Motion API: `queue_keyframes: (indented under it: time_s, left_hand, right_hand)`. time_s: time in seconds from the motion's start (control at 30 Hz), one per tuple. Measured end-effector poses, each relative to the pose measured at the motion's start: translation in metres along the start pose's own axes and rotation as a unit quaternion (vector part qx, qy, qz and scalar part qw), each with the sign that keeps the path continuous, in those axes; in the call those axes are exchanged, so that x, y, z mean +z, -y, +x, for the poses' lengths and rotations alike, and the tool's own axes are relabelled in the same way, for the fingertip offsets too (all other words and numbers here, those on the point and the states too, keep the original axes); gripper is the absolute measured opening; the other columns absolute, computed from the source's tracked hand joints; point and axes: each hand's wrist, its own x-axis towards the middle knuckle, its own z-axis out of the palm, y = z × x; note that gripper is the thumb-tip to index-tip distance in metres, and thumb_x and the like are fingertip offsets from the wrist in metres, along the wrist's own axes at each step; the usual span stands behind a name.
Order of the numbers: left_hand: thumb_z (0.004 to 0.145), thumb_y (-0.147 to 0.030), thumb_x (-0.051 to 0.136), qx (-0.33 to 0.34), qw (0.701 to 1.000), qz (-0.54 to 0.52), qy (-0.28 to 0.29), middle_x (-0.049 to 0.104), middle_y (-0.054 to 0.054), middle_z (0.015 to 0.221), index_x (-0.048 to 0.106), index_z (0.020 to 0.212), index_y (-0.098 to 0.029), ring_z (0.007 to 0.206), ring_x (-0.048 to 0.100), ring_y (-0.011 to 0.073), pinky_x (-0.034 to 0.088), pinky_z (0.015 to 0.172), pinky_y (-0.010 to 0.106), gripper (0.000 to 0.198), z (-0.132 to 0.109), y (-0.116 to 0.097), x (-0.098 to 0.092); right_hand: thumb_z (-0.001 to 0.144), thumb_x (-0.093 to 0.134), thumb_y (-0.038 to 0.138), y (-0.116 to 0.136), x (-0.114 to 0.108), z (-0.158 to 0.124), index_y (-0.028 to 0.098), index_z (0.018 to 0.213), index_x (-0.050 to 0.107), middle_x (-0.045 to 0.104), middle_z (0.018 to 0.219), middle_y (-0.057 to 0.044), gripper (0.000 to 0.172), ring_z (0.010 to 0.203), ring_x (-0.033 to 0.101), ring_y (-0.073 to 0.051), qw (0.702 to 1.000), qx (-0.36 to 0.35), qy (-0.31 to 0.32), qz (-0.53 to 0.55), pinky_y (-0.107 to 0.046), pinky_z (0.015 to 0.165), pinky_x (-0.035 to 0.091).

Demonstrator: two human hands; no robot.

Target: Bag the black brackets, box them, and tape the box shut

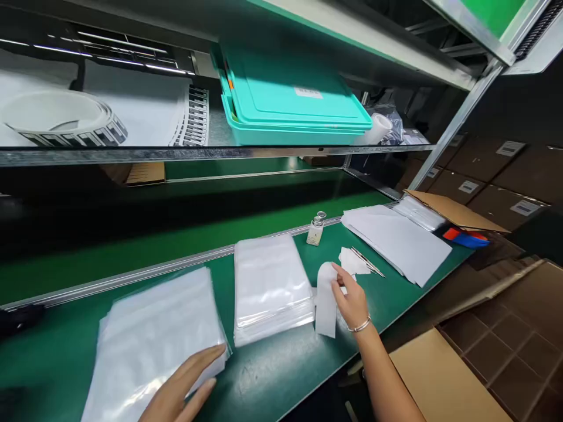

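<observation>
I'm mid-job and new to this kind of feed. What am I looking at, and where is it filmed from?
There is no machine here: these are a person's bare hands. The single picture comes from a camera worn on the head, looking forward and down. On the green bench lie a left stack of plastic-covered sheets, a middle stack, a small bottle, tweezers and large white sheets. A teal box sits on the shelf above. The left hand is at the left stack's near right corner, thumb and fingers apart. The right hand has its fingers at a white strip; I can't tell how firmly it is held.
</observation>
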Motion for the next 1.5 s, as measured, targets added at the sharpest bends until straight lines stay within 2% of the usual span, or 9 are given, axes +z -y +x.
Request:
queue_keyframes:
  time_s: [0.17, 0.4, 0.53, 0.67, 0.8, 1.0, 1.17, 1.33, 1.5]
  left_hand:
    - [0.088, -0.049, 0.052, -0.052, 0.984, -0.157, 0.062, 0.068, 0.008, 0.124, 0.062, 0.126, -0.028, 0.116, 0.063, 0.0291, 0.049, 0.102, 0.045, 0.045, 0.060, -0.069, -0.002]
    - [0.070, -0.056, 0.075, -0.067, 0.857, -0.505, 0.069, 0.072, 0.007, 0.086, 0.066, 0.102, -0.014, 0.079, 0.065, 0.0190, 0.048, 0.078, 0.030, 0.053, 0.111, -0.118, 0.025]
    - [0.065, -0.047, 0.080, -0.131, 0.839, -0.528, -0.002, 0.062, -0.001, 0.067, 0.064, 0.075, -0.015, 0.062, 0.054, 0.0106, 0.043, 0.064, 0.023, 0.037, 0.116, -0.126, 0.031]
    - [0.068, -0.041, 0.079, -0.071, 0.883, -0.460, -0.056, 0.062, -0.001, 0.071, 0.066, 0.072, -0.016, 0.068, 0.054, 0.0118, 0.043, 0.068, 0.024, 0.028, 0.122, -0.126, 0.021]
    - [0.068, -0.035, 0.080, -0.016, 0.911, -0.396, -0.118, 0.059, -0.002, 0.070, 0.068, 0.070, -0.017, 0.069, 0.053, 0.0114, 0.041, 0.064, 0.023, 0.022, 0.127, -0.131, 0.005]
    - [0.075, -0.037, 0.075, -0.035, 0.906, -0.418, -0.057, 0.055, -0.006, 0.049, 0.066, 0.077, -0.016, 0.044, 0.047, 0.0076, 0.039, 0.051, 0.022, 0.023, 0.138, -0.147, -0.001]
    - [0.078, -0.043, 0.072, 0.005, 0.890, -0.455, -0.033, 0.072, 0.002, 0.073, 0.062, 0.082, -0.016, 0.069, 0.068, 0.0152, 0.049, 0.061, 0.023, 0.029, 0.153, -0.169, 0.003]
    - [0.077, -0.050, 0.071, 0.031, 0.855, -0.517, -0.029, 0.070, 0.000, 0.075, 0.061, 0.078, -0.016, 0.070, 0.068, 0.0139, 0.053, 0.069, 0.026, 0.036, 0.168, -0.178, 0.028]
    - [0.071, -0.037, 0.074, -0.100, 0.859, -0.500, 0.042, 0.069, 0.000, 0.072, 0.061, 0.075, -0.015, 0.065, 0.064, 0.0119, 0.051, 0.063, 0.023, 0.027, 0.165, -0.160, 0.088]
  right_hand:
    - [0.092, 0.054, 0.025, 0.053, -0.005, -0.017, 0.026, 0.130, 0.055, 0.070, 0.085, -0.002, 0.038, 0.072, 0.068, -0.017, 0.980, -0.192, 0.012, 0.050, -0.031, 0.069, 0.060]
    - [0.093, 0.053, 0.017, 0.065, 0.003, -0.043, 0.028, 0.145, 0.038, 0.071, 0.084, -0.002, 0.055, 0.073, 0.068, -0.017, 0.958, -0.263, 0.086, 0.083, -0.031, 0.067, 0.059]
    - [0.094, 0.053, 0.033, 0.046, -0.003, -0.045, 0.026, 0.139, 0.048, 0.073, 0.094, -0.005, 0.046, 0.084, 0.070, -0.020, 0.967, -0.183, 0.162, 0.080, -0.036, 0.079, 0.059]
    - [0.095, 0.044, 0.036, 0.003, -0.013, -0.018, 0.022, 0.129, 0.057, 0.069, 0.115, -0.010, 0.039, 0.103, 0.066, -0.023, 0.986, 0.002, 0.166, -0.015, -0.040, 0.087, 0.055]
    - [0.084, 0.057, 0.026, -0.038, -0.015, 0.011, 0.019, 0.116, 0.065, 0.065, 0.122, -0.012, 0.034, 0.115, 0.057, -0.029, 0.932, 0.065, 0.276, -0.225, -0.043, 0.096, 0.046]
    - [0.075, 0.070, 0.032, -0.051, -0.013, 0.017, 0.016, 0.100, 0.066, 0.066, 0.098, -0.012, 0.029, 0.101, 0.059, -0.031, 0.889, 0.112, 0.314, -0.316, -0.044, 0.090, 0.041]
    - [0.077, 0.069, 0.037, -0.052, -0.021, 0.014, 0.019, 0.098, 0.064, 0.062, 0.112, -0.012, 0.029, 0.109, 0.055, -0.031, 0.880, 0.119, 0.307, -0.343, -0.041, 0.090, 0.039]
    - [0.077, 0.069, 0.040, -0.057, -0.031, 0.012, 0.020, 0.114, 0.059, 0.063, 0.113, -0.011, 0.043, 0.110, 0.054, -0.030, 0.882, 0.095, 0.310, -0.343, -0.041, 0.092, 0.038]
    - [0.075, 0.069, 0.045, -0.060, -0.039, 0.009, 0.019, 0.105, 0.063, 0.063, 0.103, -0.012, 0.040, 0.104, 0.056, -0.032, 0.870, 0.118, 0.308, -0.365, -0.043, 0.091, 0.038]
